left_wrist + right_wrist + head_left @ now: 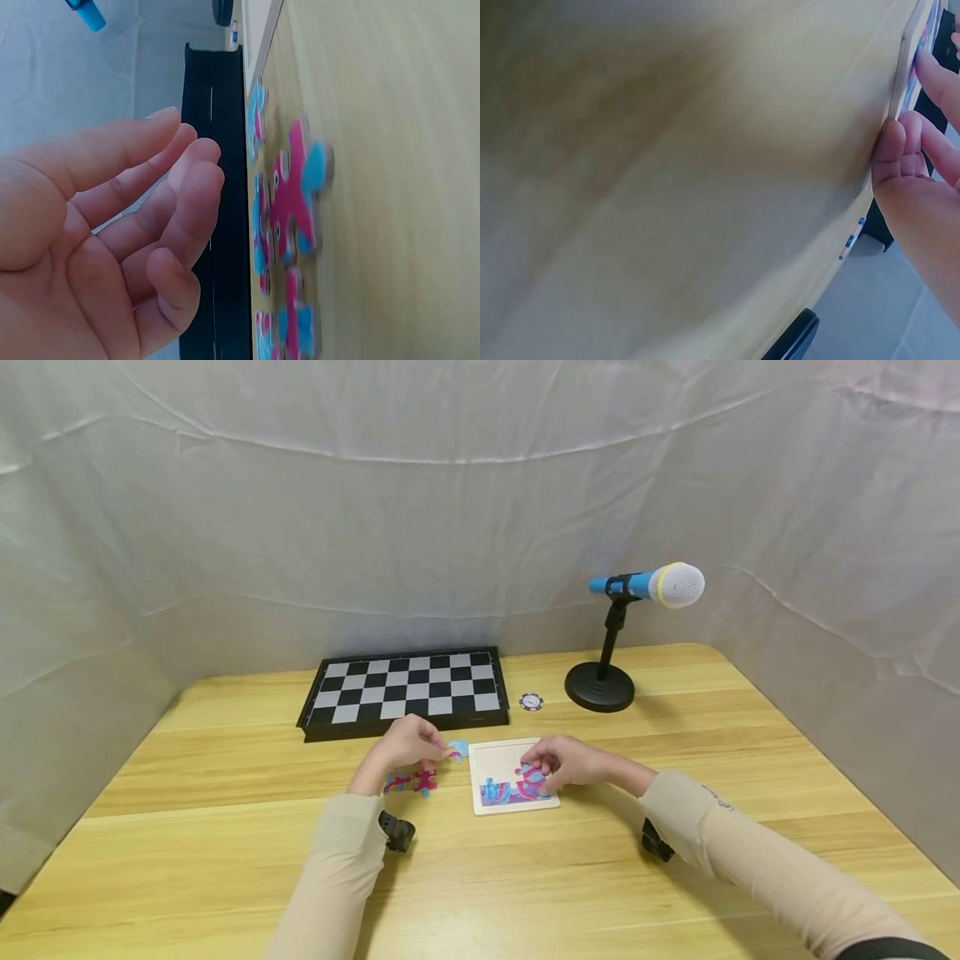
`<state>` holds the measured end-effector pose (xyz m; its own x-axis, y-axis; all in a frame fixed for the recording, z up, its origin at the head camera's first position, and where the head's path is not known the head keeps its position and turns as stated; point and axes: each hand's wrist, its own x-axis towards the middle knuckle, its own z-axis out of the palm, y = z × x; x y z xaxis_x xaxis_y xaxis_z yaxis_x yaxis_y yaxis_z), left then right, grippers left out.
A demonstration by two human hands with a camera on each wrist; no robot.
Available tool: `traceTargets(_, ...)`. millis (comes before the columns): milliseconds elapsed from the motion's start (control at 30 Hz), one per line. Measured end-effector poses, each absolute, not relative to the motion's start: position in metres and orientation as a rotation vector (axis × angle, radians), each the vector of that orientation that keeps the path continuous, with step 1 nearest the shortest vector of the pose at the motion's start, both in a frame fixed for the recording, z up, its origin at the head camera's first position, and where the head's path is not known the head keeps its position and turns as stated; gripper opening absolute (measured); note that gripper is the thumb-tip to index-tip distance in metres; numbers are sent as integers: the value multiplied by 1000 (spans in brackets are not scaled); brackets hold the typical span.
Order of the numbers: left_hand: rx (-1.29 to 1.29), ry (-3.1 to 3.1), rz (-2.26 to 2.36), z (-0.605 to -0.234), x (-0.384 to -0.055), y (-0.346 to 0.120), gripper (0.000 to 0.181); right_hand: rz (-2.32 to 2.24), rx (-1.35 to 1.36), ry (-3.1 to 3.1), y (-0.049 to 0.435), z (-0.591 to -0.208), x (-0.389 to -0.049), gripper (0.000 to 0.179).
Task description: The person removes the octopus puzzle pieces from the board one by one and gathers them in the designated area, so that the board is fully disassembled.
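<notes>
My left hand (pixel 408 745) hovers over loose jigsaw pieces left of the puzzle tray (pixel 517 811), its fingers loosely bent with nothing between them in the left wrist view. Below it lie a pink piece with eyes (pixel 294 196) and other pink and blue pieces (pixel 300 328). A light blue piece (pixel 457 749) lies by its fingertips, close to the tray's left edge. At the tray's right side, my right hand (pixel 567 762) holds a pink and blue piece (pixel 532 773) between thumb and fingers. Joined pieces (pixel 501 792) fill the tray's lower part; the hand partly covers the right side.
A black and white folding chessboard (pixel 408 689) lies behind the left hand. Behind the tray is a poker chip (pixel 531 702). A blue microphone (pixel 647 585) on a black stand (pixel 600 686) stands at the back right, before a grey cloth backdrop (pixel 420 527).
</notes>
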<state>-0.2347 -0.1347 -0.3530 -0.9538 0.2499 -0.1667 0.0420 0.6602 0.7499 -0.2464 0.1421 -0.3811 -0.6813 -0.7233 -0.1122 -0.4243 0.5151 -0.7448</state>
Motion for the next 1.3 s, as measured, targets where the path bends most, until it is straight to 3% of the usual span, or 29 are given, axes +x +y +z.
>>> traceTargets(1300, 361, 2516, 1136, -356, -243, -65, 4, -802, -942, 2499, 151, -380, -244, 55)
